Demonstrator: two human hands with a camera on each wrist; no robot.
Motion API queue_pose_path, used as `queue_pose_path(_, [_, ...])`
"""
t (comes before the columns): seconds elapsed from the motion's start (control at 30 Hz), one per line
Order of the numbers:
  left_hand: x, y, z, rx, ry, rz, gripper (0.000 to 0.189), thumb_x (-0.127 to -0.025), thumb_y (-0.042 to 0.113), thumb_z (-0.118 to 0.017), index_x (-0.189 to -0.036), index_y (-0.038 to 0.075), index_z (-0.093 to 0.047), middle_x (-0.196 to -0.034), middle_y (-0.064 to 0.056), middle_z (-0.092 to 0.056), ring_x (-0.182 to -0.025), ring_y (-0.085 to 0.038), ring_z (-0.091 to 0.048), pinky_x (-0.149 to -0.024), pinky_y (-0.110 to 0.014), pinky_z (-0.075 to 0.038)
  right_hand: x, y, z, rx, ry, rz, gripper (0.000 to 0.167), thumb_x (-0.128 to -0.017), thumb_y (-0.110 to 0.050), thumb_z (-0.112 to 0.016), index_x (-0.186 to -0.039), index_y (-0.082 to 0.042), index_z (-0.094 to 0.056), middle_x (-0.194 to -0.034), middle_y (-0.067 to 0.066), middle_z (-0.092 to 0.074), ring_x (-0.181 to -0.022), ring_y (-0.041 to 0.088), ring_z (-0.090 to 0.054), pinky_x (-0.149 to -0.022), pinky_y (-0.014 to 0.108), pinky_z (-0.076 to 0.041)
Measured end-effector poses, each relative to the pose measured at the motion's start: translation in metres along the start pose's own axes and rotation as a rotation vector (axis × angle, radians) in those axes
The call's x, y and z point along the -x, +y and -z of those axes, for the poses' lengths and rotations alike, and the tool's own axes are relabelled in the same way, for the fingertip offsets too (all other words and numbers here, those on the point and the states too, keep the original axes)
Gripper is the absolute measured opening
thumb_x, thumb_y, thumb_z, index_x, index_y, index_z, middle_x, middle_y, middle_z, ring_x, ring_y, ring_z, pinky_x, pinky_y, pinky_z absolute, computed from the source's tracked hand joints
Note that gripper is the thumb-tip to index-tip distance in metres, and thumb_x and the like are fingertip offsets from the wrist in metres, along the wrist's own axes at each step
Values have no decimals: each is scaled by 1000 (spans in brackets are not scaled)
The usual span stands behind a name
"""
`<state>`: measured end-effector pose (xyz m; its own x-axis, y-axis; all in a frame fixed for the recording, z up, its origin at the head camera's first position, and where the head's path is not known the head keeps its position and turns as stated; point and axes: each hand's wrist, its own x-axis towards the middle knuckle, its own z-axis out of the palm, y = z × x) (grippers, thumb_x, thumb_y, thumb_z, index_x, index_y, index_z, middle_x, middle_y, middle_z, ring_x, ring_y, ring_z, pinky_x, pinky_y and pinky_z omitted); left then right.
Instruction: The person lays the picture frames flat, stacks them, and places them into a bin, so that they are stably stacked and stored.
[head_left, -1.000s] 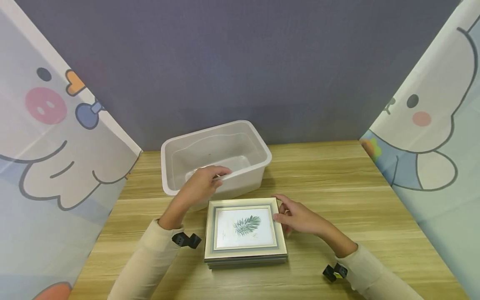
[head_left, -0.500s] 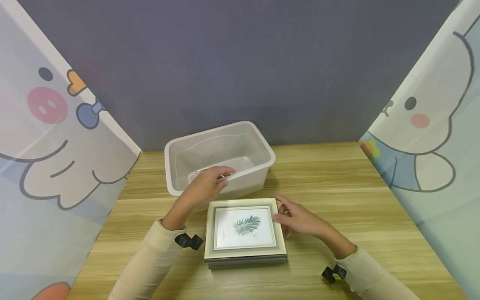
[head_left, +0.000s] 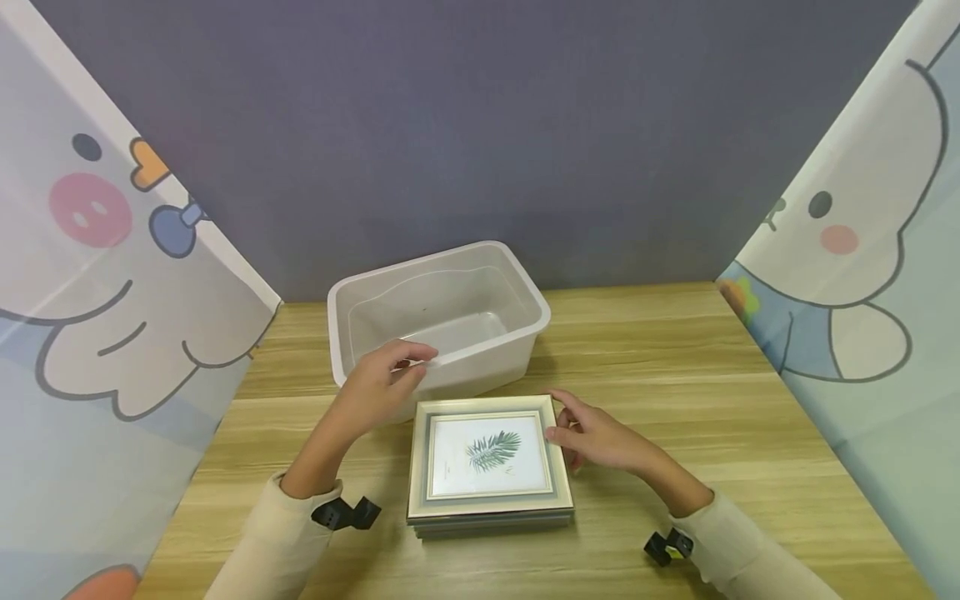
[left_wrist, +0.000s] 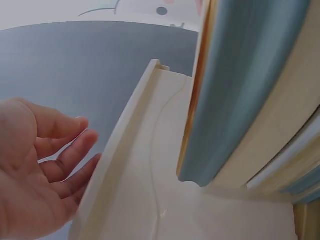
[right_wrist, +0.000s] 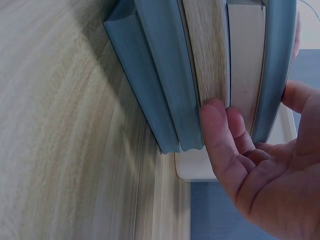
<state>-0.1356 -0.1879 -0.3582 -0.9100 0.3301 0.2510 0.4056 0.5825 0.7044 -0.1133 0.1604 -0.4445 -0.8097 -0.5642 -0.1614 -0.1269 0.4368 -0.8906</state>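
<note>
A stack of picture frames [head_left: 487, 527] lies on the table; its top picture frame [head_left: 487, 454] has a cream and grey-blue border around a green leaf print. My right hand [head_left: 603, 437] holds this frame at its right edge, thumb over the border and fingers curled against the stacked sides. In the right wrist view, fingertips [right_wrist: 214, 112] touch the wood-toned side of a frame. Over the near rim of a light grey plastic bin [head_left: 480, 371] hovers my left hand [head_left: 375, 387], fingers loosely bent, holding nothing. The left wrist view shows it beside the bin wall [left_wrist: 130, 150].
The bin stands directly behind the stack, against a dark grey back panel [head_left: 465, 142]. Cartoon-printed sheets [head_left: 97, 333] flank both sides. Wood-grain table [head_left: 675, 367] surface extends right of the bin and around the stack. A small black camera [head_left: 347, 513] sits on each wrist.
The bin has shifted slightly right. My left hand first moved right with it, then drew back left and toward me, off the rim. My right hand and the stack stay in place.
</note>
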Motion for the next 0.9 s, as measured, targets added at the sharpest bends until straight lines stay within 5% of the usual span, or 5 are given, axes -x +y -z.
queue_pose_path(0.37, [31,-9,5,32,162,-48,17,-98,2,-62,-109,7,-75,-107,-5,-74,-98,-5,-63,-87,-15,-50,1,-3,0,9,4,-4,70,-105,-32,-57,-161,-9,-22,-94,9,-61,-64,24,-67,-61,47,-60])
queue_pose_path(0.57, [40,-10,1,51,195,-101,19,-96,-3,-62,-103,8,-75,-96,-3,-72,-88,-1,-60,-76,-17,-52,2,-3,0,18,11,-9,69,-106,-32,-57,-161,-9,-22,-94,8,-60,-64,24,-67,-61,45,-60])
queue_pose_path(0.73, [43,-11,-4,49,68,-78,20,-97,0,-63,-114,8,-72,-107,-3,-73,-96,-7,-65,-81,-24,-58,2,-3,-1,7,10,-7,69,-105,-31,-57,-160,-9,-23,-93,9,-60,-64,25,-66,-61,46,-60])
queue_pose_path(0.9, [48,-11,-10,57,-77,-23,31,-100,9,-63,-131,3,-63,-124,-9,-68,-110,-29,-67,-90,-32,-59,2,-2,0,3,11,-9,70,-105,-31,-58,-160,-7,-22,-93,10,-60,-63,25,-66,-61,44,-60])
